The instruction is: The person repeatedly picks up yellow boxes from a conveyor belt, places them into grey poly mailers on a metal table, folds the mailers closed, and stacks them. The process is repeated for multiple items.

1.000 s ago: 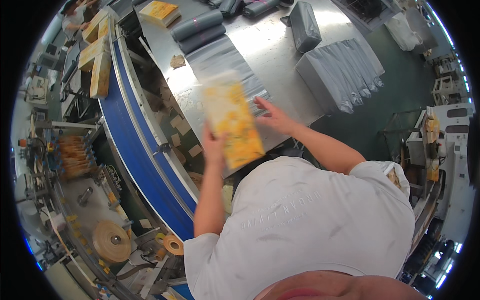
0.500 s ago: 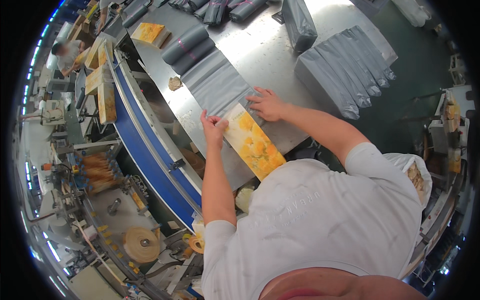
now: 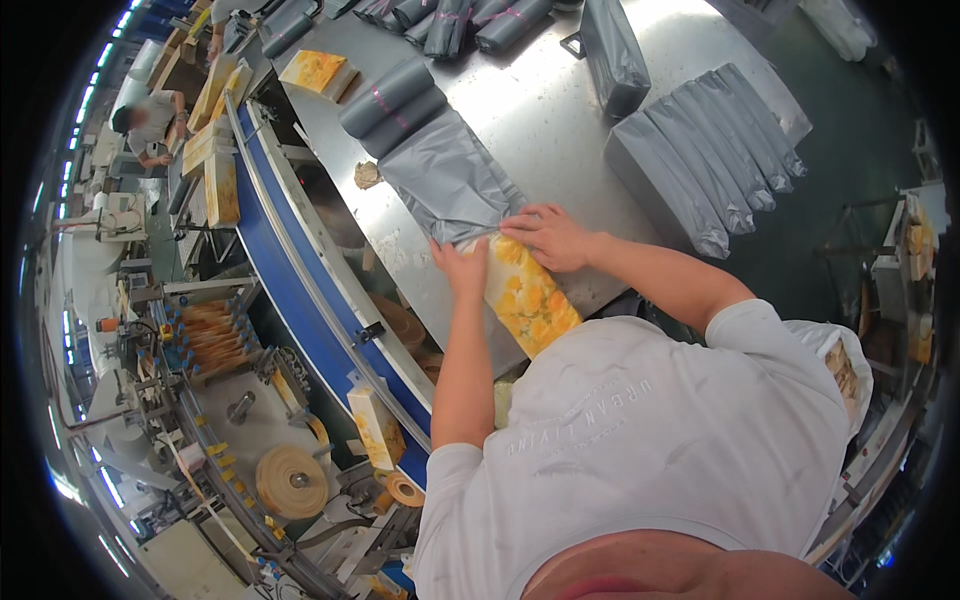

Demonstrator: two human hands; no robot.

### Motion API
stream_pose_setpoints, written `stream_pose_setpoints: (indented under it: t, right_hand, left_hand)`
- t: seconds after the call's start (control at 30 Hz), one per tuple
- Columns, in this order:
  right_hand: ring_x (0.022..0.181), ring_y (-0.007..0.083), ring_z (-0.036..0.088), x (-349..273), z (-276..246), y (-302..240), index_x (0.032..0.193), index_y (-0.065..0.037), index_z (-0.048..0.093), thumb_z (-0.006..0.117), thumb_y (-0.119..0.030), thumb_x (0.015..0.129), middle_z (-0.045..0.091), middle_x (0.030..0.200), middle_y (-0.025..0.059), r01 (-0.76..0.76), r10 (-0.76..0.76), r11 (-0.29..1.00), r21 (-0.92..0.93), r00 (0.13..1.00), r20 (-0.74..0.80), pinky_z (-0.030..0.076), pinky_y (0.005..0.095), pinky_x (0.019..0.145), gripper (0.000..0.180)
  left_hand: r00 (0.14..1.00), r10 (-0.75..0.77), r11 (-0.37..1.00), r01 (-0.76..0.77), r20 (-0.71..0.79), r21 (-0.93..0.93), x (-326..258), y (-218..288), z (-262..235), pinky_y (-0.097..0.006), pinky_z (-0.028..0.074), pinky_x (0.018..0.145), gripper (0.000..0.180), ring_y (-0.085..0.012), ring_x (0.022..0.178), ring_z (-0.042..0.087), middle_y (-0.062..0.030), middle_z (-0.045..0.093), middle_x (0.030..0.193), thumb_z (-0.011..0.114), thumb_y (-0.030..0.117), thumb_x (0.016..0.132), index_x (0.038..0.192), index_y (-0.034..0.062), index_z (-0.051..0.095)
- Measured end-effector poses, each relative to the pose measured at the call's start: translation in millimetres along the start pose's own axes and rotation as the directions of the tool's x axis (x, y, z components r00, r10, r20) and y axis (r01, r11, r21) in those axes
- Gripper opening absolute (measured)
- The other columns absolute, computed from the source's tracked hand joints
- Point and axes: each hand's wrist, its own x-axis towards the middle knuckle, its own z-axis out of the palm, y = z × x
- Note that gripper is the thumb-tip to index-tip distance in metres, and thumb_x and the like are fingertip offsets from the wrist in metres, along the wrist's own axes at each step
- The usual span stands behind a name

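Observation:
A long white package printed with yellow flowers [image 3: 532, 297] lies between my hands and my body, its far end at the mouth of a grey plastic bag [image 3: 448, 178]. The wrinkled bag stretches away over the metal table. My left hand [image 3: 463, 268] is closed on the bag's edge at the package's left corner. On the right side, my right hand [image 3: 550, 238] reaches over the package's other corner, fingers together and pressed on the bag's edge. How far the package goes inside is hidden by the hands and the film.
Rolled grey bags [image 3: 395, 105] lie beyond the work. Grey-wrapped packs [image 3: 690, 160] stand at the right of the metal table [image 3: 540, 90]. A blue conveyor [image 3: 310, 310] runs along the left, carrying a flowered package [image 3: 375, 425]. Another person [image 3: 150, 130] works at far left.
My hands have drawn the bag's mouth over the package's far end, and the bag has wrinkled. The right hand has shifted onto the package. A flowered package shows further along the conveyor.

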Motion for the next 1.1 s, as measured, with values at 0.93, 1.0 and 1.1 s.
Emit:
stream_pose_setpoints:
  t: [0.93, 1.0, 1.1]
  right_hand:
    - [0.089, 0.0395, 0.071, -124.2, 49.2, -49.7, 0.089, -0.005, 0.077, 0.068, -0.026, 0.088, 0.076, 0.093, 0.0171, -0.664, 0.616, 0.490, 0.564, 0.722, 0.314, 0.054, 0.0487, 0.077, 0.023]
    - [0.081, 0.0395, 0.071, -111.6, 54.0, -32.7, 0.088, -0.008, 0.078, 0.069, -0.025, 0.090, 0.075, 0.082, 0.0158, -0.551, 0.554, 0.796, 0.251, 0.830, 0.064, 0.056, 0.0496, 0.074, 0.020]
    - [0.091, 0.0398, 0.071, -73.8, 1.6, -78.3, 0.095, -0.007, 0.079, 0.069, -0.026, 0.091, 0.076, 0.095, 0.0152, -0.348, 0.415, 0.908, -0.233, 0.670, 0.615, 0.057, 0.0495, 0.085, 0.022]
  left_hand:
    - [0.924, 0.051, 0.997, -0.024, 0.380, -0.075, -141.9, -86.0, -44.6, -0.050, 0.052, 0.082, 0.023, -0.0446, 0.098, 0.065, -0.0268, 0.065, 0.101, 0.071, 0.019, 0.090, 0.091, -0.0036, 0.066]
    - [0.932, 0.105, 0.994, -0.096, 0.346, -0.045, -122.5, -76.4, -53.5, -0.049, 0.052, 0.080, 0.026, -0.0441, 0.096, 0.065, -0.0270, 0.065, 0.098, 0.072, 0.020, 0.091, 0.089, -0.0045, 0.064]
    - [0.860, 0.125, 0.967, -0.218, 0.494, 0.134, -122.1, -79.5, -59.7, -0.047, 0.052, 0.075, 0.027, -0.0429, 0.088, 0.065, -0.0250, 0.067, 0.091, 0.072, 0.021, 0.093, 0.088, -0.0045, 0.065]
